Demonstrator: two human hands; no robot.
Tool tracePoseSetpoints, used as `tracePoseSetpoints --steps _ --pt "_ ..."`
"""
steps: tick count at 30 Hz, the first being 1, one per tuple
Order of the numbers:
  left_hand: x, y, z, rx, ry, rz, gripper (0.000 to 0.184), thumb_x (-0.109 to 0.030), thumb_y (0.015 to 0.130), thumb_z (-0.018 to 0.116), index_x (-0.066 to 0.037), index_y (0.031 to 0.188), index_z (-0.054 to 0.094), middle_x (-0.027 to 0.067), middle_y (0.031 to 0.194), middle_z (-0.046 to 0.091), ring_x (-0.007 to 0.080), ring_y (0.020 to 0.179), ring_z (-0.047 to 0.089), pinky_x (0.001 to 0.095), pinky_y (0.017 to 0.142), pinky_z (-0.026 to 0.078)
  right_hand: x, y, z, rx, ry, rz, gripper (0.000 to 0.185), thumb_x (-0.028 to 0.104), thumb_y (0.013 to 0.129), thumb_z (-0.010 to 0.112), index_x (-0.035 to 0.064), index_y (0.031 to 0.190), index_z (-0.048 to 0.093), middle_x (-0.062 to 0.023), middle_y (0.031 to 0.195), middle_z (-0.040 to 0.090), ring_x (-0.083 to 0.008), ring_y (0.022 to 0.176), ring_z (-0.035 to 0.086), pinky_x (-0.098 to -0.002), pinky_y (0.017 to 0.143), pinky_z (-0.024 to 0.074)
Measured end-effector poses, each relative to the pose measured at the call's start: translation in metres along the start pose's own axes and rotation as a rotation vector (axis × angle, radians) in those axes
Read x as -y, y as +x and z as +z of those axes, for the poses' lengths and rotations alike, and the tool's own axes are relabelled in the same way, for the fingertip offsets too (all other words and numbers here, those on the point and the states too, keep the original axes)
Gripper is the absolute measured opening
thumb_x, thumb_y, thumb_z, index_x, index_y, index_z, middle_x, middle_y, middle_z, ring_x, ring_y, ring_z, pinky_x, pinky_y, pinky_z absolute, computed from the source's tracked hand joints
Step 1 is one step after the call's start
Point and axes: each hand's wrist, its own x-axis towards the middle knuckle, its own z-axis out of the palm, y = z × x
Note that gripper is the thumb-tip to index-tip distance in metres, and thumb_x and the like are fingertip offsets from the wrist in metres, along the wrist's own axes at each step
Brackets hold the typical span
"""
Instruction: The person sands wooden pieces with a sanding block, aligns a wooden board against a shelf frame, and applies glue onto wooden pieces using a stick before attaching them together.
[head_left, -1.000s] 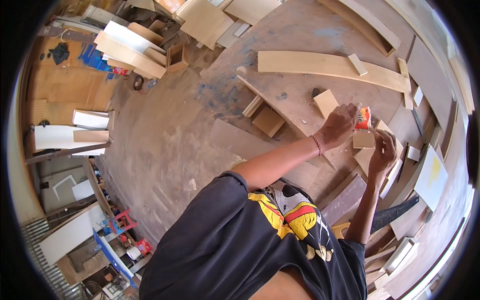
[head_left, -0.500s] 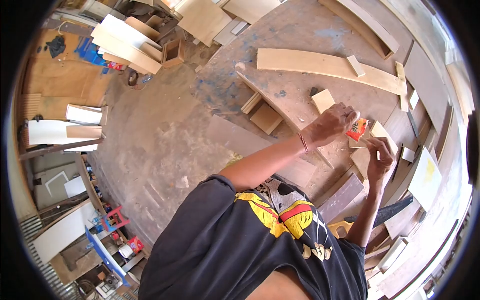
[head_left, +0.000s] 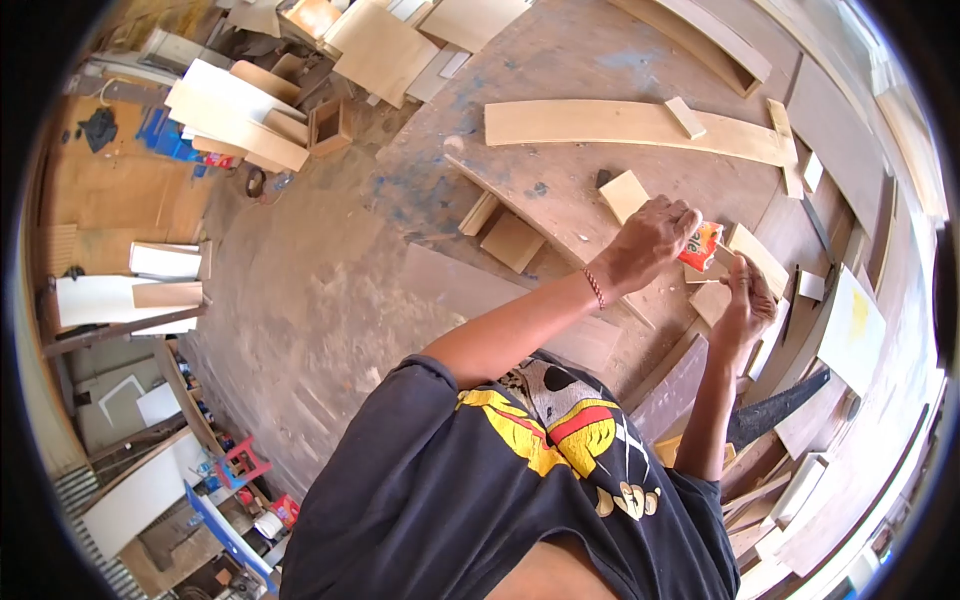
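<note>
My left hand (head_left: 652,240), with a braided bracelet at its wrist, pinches a small red-and-orange packet (head_left: 700,247) with pale lettering. Just to the right is my right hand (head_left: 748,303), its thumb and fingers closed on a thin pale stick (head_left: 728,251) that points toward the packet. What kind of stick it is cannot be made out. Both hands are raised above the workbench. Beyond the left hand lies a short wooden block (head_left: 625,196). Another pale board (head_left: 757,258) lies behind the right hand.
A long curved plank (head_left: 590,125) with a small block (head_left: 685,117) on it lies across the workbench (head_left: 560,70). A handsaw (head_left: 780,408) rests beside my right forearm. Stacked boards (head_left: 235,115) and a wooden box (head_left: 330,127) stand at the upper left.
The view has shifted, so the bench appears farther left. My right hand has turned a little, and the thin stick shows more clearly. The left hand still holds the packet.
</note>
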Motion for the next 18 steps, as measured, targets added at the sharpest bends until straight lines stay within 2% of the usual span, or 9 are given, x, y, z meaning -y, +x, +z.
tracePoseSetpoints --steps 3,5,6,7,8,10,12,14,18 --pt "0.004 -0.001 0.003 0.056 -0.063 0.016 0.028 0.005 0.072 0.053 0.005 0.100 0.050 0.0188 0.090 0.057 0.0307 0.087 0.056 0.0372 0.077 0.048 0.004 -0.004 0.004 0.114 -0.411 -0.454 0.013 -0.005 0.079 0.060 0.0019 0.087 0.067 -0.0049 0.086 0.065 -0.0133 0.075 0.059 -0.0238 0.067 0.0476" --pt "0.011 -0.003 0.006 0.042 -0.057 0.047 0.027 0.005 0.072 0.053 0.005 0.099 0.053 0.0190 0.094 0.057 0.0326 0.090 0.056 0.0383 0.080 0.048 0.014 -0.005 0.006 0.171 -0.574 -0.552 0.021 -0.010 0.071 0.063 0.0036 0.086 0.067 -0.0073 0.085 0.065 -0.0161 0.077 0.060 -0.0258 0.067 0.0474" --pt "0.014 -0.004 0.005 0.090 -0.069 0.017 0.030 0.005 0.071 0.055 0.004 0.101 0.054 0.0189 0.096 0.057 0.0337 0.092 0.055 0.0395 0.080 0.048 0.021 -0.005 0.008 0.222 -0.648 -0.591 0.023 -0.011 0.070 0.063 0.0042 0.086 0.067 -0.0076 0.084 0.064 -0.0175 0.075 0.060 -0.0271 0.065 0.0476" --pt "0.013 -0.003 0.000 0.135 -0.029 -0.007 0.023 0.002 0.076 0.050 0.006 0.098 0.054 0.0190 0.097 0.058 0.0308 0.094 0.056 0.0373 0.083 0.047 0.019 -0.002 0.007 0.260 -0.576 -0.581 0.023 -0.011 0.069 0.064 0.0054 0.086 0.067 -0.0074 0.083 0.062 -0.0180 0.073 0.060 -0.0282 0.061 0.0476" --pt "0.015 -0.003 0.000 0.088 -0.075 -0.022 0.026 0.003 0.075 0.052 0.006 0.100 0.053 0.0193 0.095 0.058 0.0321 0.093 0.056 0.0382 0.081 0.047 0.023 -0.001 0.010 0.277 -0.564 -0.636 0.022 -0.008 0.069 0.065 0.0061 0.086 0.067 -0.0075 0.083 0.061 -0.0180 0.072 0.060 -0.0284 0.058 0.0472" --pt "0.019 0.000 -0.008 0.120 -0.114 -0.054 0.035 0.005 0.069 0.060 0.003 0.103 0.052 0.0199 0.091 0.058 0.0342 0.090 0.057 0.0401 0.077 0.048 0.026 -0.005 0.013 0.308 -0.537 -0.521 0.019 -0.005 0.069 0.068 0.0061 0.085 0.067 -0.0081 0.082 0.062 -0.0209 0.072 0.061 -0.0299 0.058 0.0482" --pt "0.020 0.001 -0.017 0.217 -0.082 -0.041 0.041 0.004 0.066 0.065 0.002 0.103 0.049 0.0181 0.091 0.058 0.0326 0.089 0.057 0.0389 0.076 0.048 0.021 -0.004 0.012 0.361 -0.550 -0.602 0.017 -0.001 0.068 0.069 0.0060 0.083 0.066 -0.0081 0.079 0.060 -0.0220 0.071 0.060 -0.0315 0.059 0.0485" --pt "0.018 0.000 -0.026 0.305 -0.045 -0.011 0.038 0.004 0.067 0.064 0.002 0.102 0.049 0.0173 0.090 0.056 0.0327 0.088 0.056 0.0386 0.077 0.048 0.015 -0.001 0.011 0.400 -0.593 -0.730 0.016 0.000 0.066 0.070 0.0053 0.080 0.065 -0.0074 0.077 0.059 -0.0221 0.071 0.058 -0.0325 0.060 0.0481" --pt "0.026 -0.003 -0.021 0.282 -0.024 -0.011 0.041 0.001 0.064 0.068 -0.001 0.101 0.049 0.0170 0.090 0.055 0.0361 0.086 0.054 0.0417 0.073 0.046 0.010 -0.006 0.014 0.261 -0.691 -0.825 0.012 0.004 0.068 0.070 0.0043 0.079 0.065 -0.0071 0.075 0.059 -0.0228 0.068 0.057 -0.0327 0.058 0.0469"
